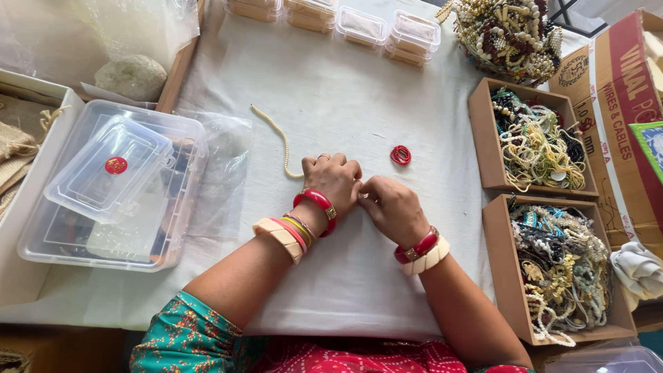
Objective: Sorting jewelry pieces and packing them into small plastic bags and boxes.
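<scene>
Left hand (334, 178), knuckles up, fingers curled, meets right hand (391, 205) on the white-clothed counter (345, 97); fingertips pressed together, apparently pinching something small and hidden. Cream bead strand (279, 136) trails behind the left hand; red bead ring (400, 155) lies nearby.

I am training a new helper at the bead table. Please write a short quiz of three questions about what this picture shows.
1. True or false: the left hand and the right hand are far apart.
2. What lies on the white cloth just beside the left hand?
A. scissors
B. cream bead strand
C. spoon
3. What colour is the small ring of beads beyond the right hand?

Key: 1 false, they meet at the fingertips; 2 B; 3 red.
</scene>
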